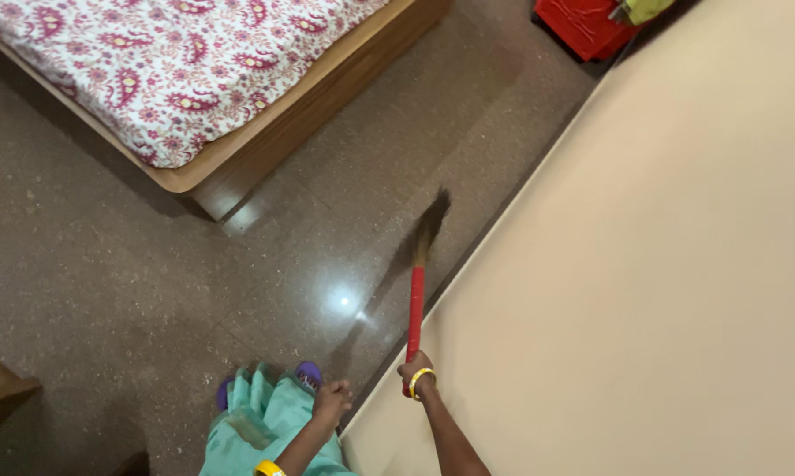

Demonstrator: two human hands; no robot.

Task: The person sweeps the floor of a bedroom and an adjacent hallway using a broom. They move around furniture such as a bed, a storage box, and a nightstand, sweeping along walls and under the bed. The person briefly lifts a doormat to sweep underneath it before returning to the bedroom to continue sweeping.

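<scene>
While the bed (pixel 177 79) filled the ten o'clock corner, the left hand (pixel 331 401) was bunched on teal cloth (pixel 269 423), lifting it off the floor (pixel 106 291); the right hand (pixel 415 370) was clamped around the red-handled broom (pixel 416 304), bristles at twelve o'clock, hugging the wall (pixel 644 264).

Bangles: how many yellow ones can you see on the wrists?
2. One bangle on the right hand holding the broom; another on the left forearm, at the bottom edge. Others may be hidden.

Dark speckled floor (pixel 133 282) w/ light glare, wooden bed (pixel 265 132) top left, cream wall (pixel 662 264) on right.
</scene>
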